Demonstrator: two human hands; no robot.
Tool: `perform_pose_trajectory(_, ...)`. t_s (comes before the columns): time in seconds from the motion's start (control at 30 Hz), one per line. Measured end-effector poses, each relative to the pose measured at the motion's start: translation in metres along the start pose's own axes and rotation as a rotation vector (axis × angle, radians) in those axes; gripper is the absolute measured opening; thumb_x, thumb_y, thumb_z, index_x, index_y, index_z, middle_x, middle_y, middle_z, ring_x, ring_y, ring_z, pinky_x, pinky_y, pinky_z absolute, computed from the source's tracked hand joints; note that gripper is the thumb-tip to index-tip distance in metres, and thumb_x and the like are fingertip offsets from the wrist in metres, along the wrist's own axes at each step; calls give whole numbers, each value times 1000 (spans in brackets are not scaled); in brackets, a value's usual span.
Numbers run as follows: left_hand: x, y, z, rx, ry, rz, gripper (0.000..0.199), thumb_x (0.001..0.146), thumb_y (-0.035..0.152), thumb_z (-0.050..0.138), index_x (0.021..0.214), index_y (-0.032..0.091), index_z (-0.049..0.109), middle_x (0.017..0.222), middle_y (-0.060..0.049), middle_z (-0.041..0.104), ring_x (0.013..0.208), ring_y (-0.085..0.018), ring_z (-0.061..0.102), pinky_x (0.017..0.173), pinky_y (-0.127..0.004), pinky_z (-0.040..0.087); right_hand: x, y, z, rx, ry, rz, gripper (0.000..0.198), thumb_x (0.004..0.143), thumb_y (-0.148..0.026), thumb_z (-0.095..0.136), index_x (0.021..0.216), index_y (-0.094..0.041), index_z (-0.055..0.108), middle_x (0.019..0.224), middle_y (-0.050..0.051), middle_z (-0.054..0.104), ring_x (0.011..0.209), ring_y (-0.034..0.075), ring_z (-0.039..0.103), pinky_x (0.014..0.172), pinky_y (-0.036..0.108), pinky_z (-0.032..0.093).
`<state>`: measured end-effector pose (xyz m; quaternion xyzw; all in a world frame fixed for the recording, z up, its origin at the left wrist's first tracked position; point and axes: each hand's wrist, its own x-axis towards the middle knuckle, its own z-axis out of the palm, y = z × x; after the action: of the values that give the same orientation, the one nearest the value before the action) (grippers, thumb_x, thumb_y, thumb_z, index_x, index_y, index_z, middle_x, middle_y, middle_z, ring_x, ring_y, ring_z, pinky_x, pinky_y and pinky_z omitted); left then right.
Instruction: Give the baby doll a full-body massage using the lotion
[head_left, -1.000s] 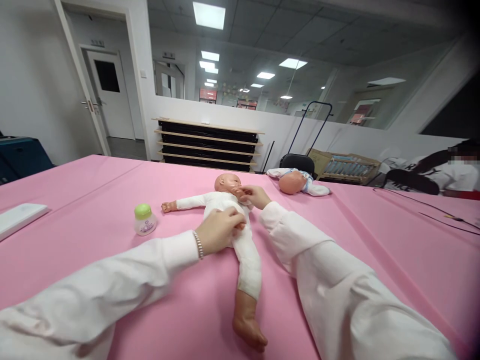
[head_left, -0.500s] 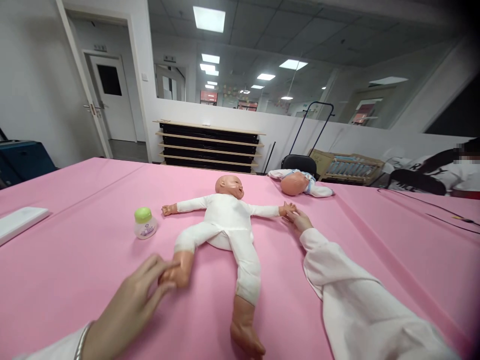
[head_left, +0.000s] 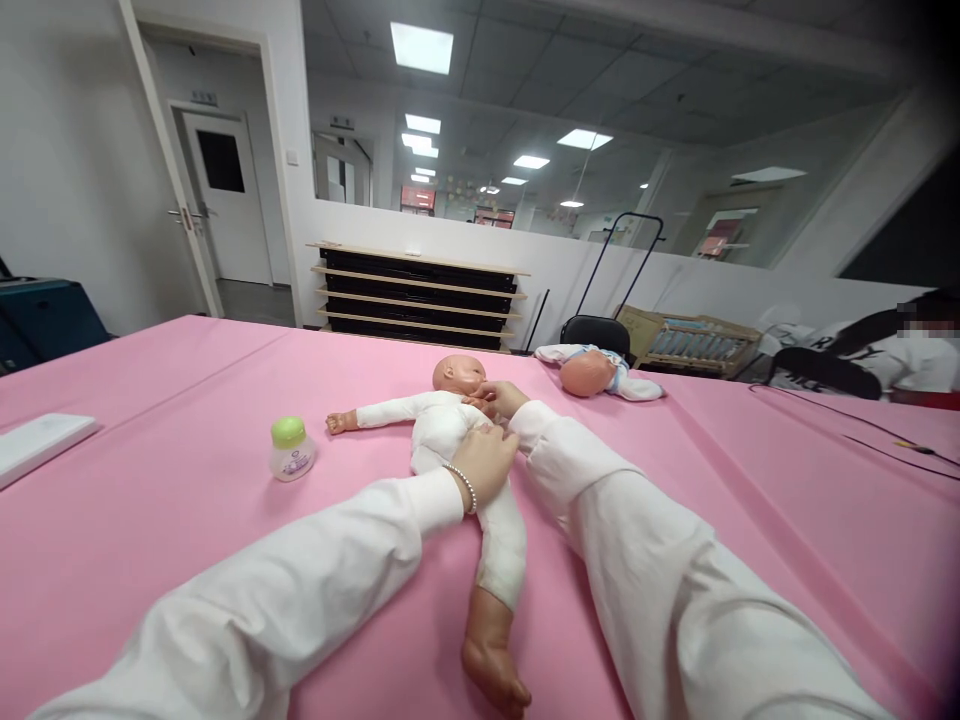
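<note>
A baby doll (head_left: pixel 439 432) in a white body lies on its back on the pink table cover (head_left: pixel 180 560), its head (head_left: pixel 454 372) turned to the right. My left hand (head_left: pixel 486 462) is closed on the doll's left-side leg, bent up across its belly; the foot is mostly hidden under my fingers. With my right hand (head_left: pixel 506 400) I grip the doll's right-side hand, folded in over the chest. Both my hands are close together there. The doll's other leg (head_left: pixel 501 560) stretches towards me, and its left-side arm (head_left: pixel 390 410) lies out sideways.
A small jar with a green lid (head_left: pixel 291 450) stands left of the doll. A white flat box (head_left: pixel 45 445) lies at the left edge. Behind right lie a second doll (head_left: pixel 589 372) and black cables (head_left: pixel 900 450). A person (head_left: pixel 900 350) is at the far right.
My left hand has brought the doll's leg up and across its belly. My right hand has moved the doll's outstretched arm inward over the chest.
</note>
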<state>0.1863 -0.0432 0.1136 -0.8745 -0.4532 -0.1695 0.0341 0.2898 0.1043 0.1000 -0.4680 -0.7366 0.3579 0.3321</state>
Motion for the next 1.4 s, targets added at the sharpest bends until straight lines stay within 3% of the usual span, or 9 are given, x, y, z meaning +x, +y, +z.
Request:
perform_pose_trajectory(0.17,-24,-8,-26,78,56,23,19,88,15,35,94,13,52,89,-7,59,83,-19,59,72,-31,45,-6,11,-20,91,184,-17,24,55,-15,67,79,-14,64,84,5,67,78,17,61,71,29,52)
perform_pose_trajectory(0.3,-98,-25,-63,-35,228,-75,11,88,22,40,89,18,50,84,-2,59,75,-15,58,64,-25,45,-42,60,-58,319,500,25,31,63,-23,60,93,-20,55,112,7,59,95,17,59,73,31,53)
perform_pose_trajectory(0.43,-194,-31,-53,-165,184,-226,14,87,26,41,77,21,50,65,3,55,52,-10,53,51,-20,42,-93,117,-79,500,671,159,31,47,-18,71,71,-19,50,78,4,65,73,19,64,65,34,56)
perform_pose_trajectory(0.57,-244,-36,-35,-273,195,-200,11,85,30,45,93,27,53,80,4,63,65,-10,61,57,-15,46,-110,123,-81,483,663,103,34,47,-23,74,69,-20,49,74,4,65,72,21,64,69,37,56)
perform_pose_trajectory(0.73,-193,-45,-67,-144,447,-304,23,86,31,45,107,24,50,101,-1,63,82,-15,62,67,-21,48,-59,60,-80,426,659,-54,36,47,-18,75,76,-18,54,91,5,66,91,20,61,87,37,49)
perform_pose_trajectory(0.83,-130,-39,-82,-253,424,-183,18,87,17,39,98,19,53,82,1,63,70,-11,60,64,-21,47,-24,11,-62,268,531,-177,34,50,-17,71,82,-17,59,91,6,66,89,20,61,84,37,49)
perform_pose_trajectory(1.07,-33,-19,-28,63,165,276,19,82,3,35,84,11,53,84,-4,59,77,-14,58,69,-24,45,3,-26,13,-83,38,-124,18,55,-20,72,72,-15,66,62,2,64,65,18,61,67,32,52)
perform_pose_trajectory(1.2,-16,-21,-7,175,87,364,14,81,5,41,83,10,53,83,-6,60,77,-17,59,64,-26,45,6,-20,19,-114,-30,-133,16,54,-26,74,65,-17,66,63,1,65,68,18,62,71,30,51)
perform_pose_trajectory(1.4,-61,-38,-57,83,309,136,15,87,13,39,88,16,53,80,0,61,72,-13,57,68,-26,42,-6,3,-41,43,338,-154,33,59,-18,65,91,-17,59,102,6,62,93,17,59,86,33,47)
